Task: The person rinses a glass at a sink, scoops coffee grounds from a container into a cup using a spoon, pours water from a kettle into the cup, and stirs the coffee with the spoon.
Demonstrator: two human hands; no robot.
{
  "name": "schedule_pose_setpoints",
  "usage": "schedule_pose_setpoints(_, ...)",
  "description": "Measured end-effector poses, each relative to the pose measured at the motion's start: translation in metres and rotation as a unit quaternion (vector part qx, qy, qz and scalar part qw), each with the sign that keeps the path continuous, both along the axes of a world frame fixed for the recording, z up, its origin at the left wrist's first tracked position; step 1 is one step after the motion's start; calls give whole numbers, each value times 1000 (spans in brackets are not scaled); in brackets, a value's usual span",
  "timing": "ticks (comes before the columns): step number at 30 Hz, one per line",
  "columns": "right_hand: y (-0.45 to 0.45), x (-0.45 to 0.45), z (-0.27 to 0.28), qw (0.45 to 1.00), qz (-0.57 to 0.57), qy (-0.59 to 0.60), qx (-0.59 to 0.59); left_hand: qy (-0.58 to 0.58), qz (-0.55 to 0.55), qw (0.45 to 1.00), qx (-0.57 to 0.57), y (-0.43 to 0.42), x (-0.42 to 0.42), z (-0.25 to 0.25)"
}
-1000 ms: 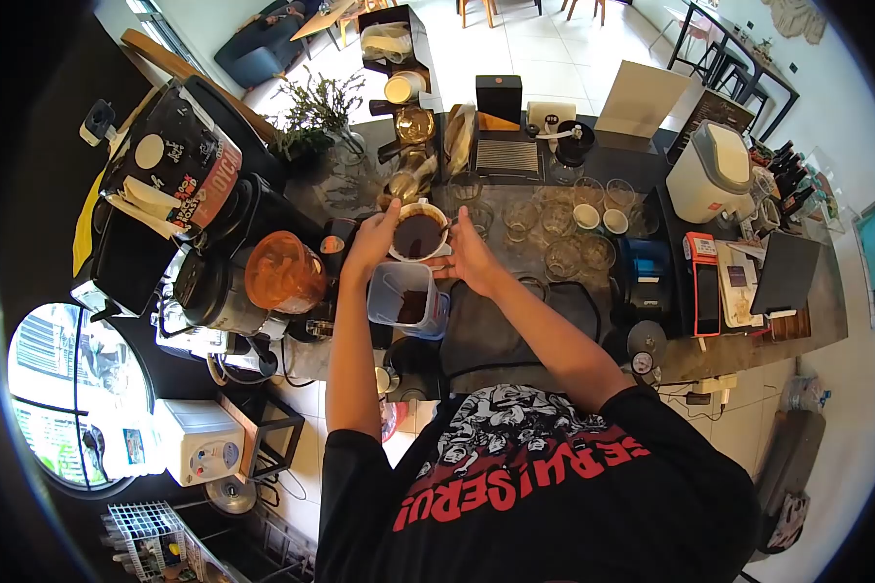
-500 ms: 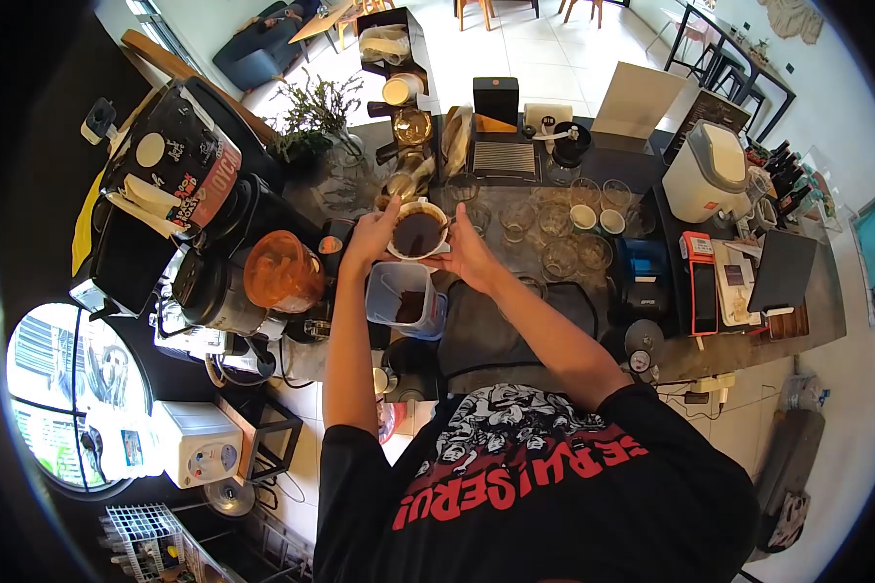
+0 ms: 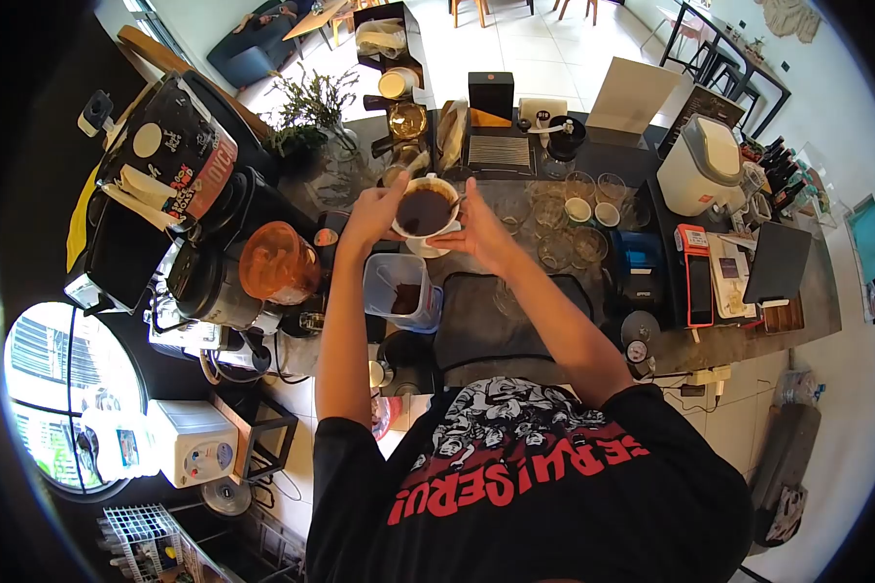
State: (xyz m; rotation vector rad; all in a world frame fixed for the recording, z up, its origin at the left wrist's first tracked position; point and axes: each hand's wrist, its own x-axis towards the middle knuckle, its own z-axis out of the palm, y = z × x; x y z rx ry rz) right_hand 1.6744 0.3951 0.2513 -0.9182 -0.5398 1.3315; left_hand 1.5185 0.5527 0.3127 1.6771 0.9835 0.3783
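Between my two hands is a white cone-shaped dripper (image 3: 426,209) with dark brown coffee in it, seen from above. My left hand (image 3: 376,216) grips its left side with the fingers pressed to the rim. On the right side my right hand (image 3: 477,230) holds it, thumb up along the rim and fingers underneath. A pale round base shows just below the dripper. Nearer to me stands a clear bluish plastic container (image 3: 399,290) with dark coffee grounds inside. An orange-lidded grinder hopper (image 3: 279,262) is left of my left forearm.
Several glasses (image 3: 556,251) and two small pale cups (image 3: 578,210) are right of my hands. A dark mat (image 3: 501,325) lies under my right forearm. Behind stand a hand grinder (image 3: 562,138), a drip tray (image 3: 501,154) and a plant (image 3: 313,109). A card terminal (image 3: 698,282) is at right.
Both hands have raised the dripper slightly, up and toward the right, and more of the pale base under it shows. The whole view has shifted a little.
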Motion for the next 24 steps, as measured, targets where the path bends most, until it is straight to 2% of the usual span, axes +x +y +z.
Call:
schedule_pose_setpoints(6,-53,15,41,998,-41,-57,-8,-43,-64,997,3,-40,24,31)
schedule_pose_setpoints(11,-102,28,56,994,-76,-67,-37,-61,-107,992,-9,-81,44,34)
schedule_pose_setpoints(24,-168,37,20,990,-115,-50,-68,-38,-165,985,-29,-133,69,-5)
